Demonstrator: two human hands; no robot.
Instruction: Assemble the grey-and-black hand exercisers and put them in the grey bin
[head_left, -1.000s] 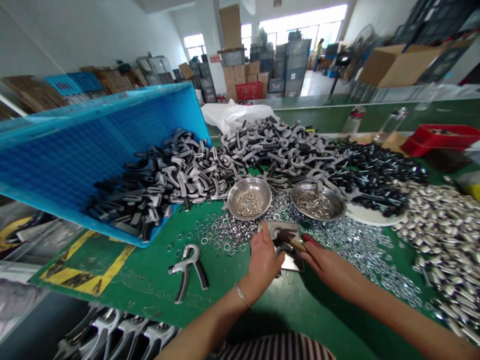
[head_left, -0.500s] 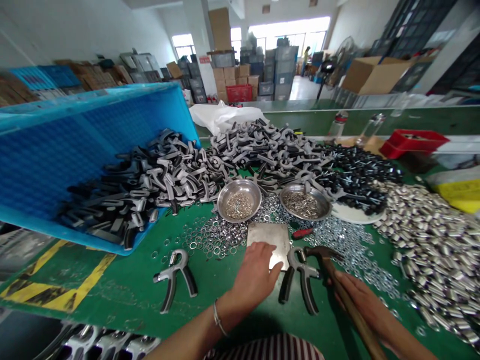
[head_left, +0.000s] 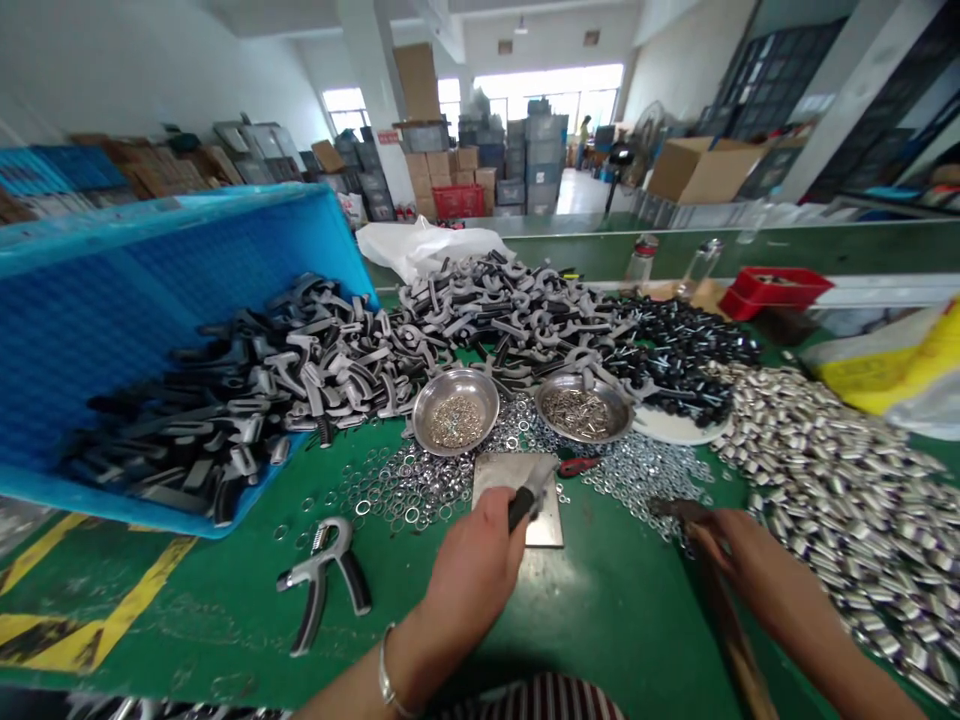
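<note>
My left hand (head_left: 476, 550) is closed on a grey-and-black hand grip strengthener (head_left: 536, 485), blurred by motion and partly hidden by my fingers. It is over a square metal plate (head_left: 546, 530); whether it touches the plate I cannot tell. My right hand (head_left: 754, 560) grips a hammer (head_left: 724, 625) near its head, on the right above the green table. A second hand grip strengthener (head_left: 326, 575), with a spring at its top, lies on the table left of my left hand. Just beyond the plate is a small red-handled tool (head_left: 577, 466).
Two steel bowls (head_left: 420, 425) of small metal parts stand behind the plate, with loose rings (head_left: 397, 485) around. A blue crate (head_left: 172, 270) lies tipped at left, spilling grey handles (head_left: 480, 310). Silver cylinders (head_left: 847, 480) are heaped at right, beside black knobs (head_left: 675, 345).
My left hand has taken hold of the hand grip strengthener that lay right of it and brought it over the plate. My right hand and the hammer have shifted slightly right. The view has tilted up.
</note>
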